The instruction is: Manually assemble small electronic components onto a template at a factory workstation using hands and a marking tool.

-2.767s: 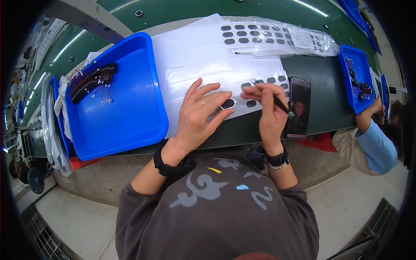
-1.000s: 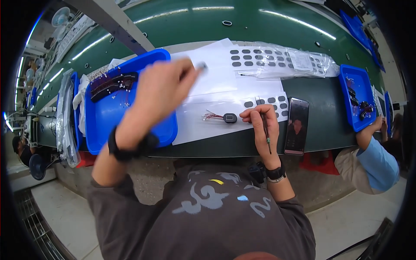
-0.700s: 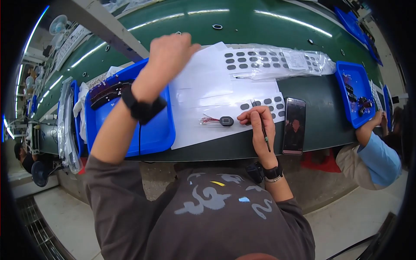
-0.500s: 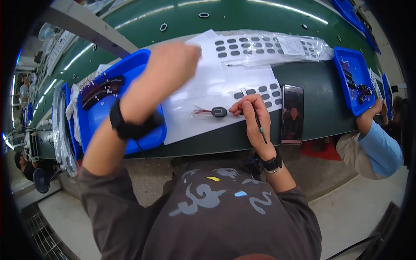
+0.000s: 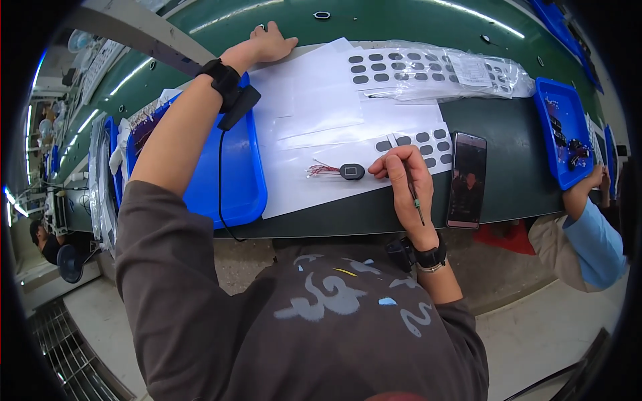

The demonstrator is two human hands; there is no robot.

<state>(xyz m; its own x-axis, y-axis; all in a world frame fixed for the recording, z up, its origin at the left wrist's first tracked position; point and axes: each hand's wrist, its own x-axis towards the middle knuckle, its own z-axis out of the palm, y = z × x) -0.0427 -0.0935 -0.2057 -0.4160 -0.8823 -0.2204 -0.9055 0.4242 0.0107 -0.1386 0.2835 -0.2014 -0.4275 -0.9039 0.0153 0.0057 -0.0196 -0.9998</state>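
My left hand (image 5: 267,45) reaches out over the green surface at the far side, fingers apart. Its fingertips are at a small pale-rimmed oval piece (image 5: 261,27), mostly covered by them; whether they touch it I cannot tell. A slim dark pen-like tool (image 5: 415,198) with a pale flat end and a green band rests in my right hand (image 5: 406,177), held by curled fingers. Just left of those fingers, a small black oval speaker-like part (image 5: 352,172) with thin red and white wires (image 5: 322,168) lies on the white sheets (image 5: 294,194).
A blue tray (image 5: 244,200) lies under my left arm, a black cable crossing it. Bagged sheets of dark oval pads (image 5: 441,69) lie behind; a loose pad sheet (image 5: 438,144) is by my right hand. A phone (image 5: 466,180) and another blue tray (image 5: 564,134), near a co-worker's hand (image 5: 592,179), are right.
My left hand has moved away from me, from over the papers to the oval piece on the far green surface. My right hand still holds the tool; the view has shifted slightly.
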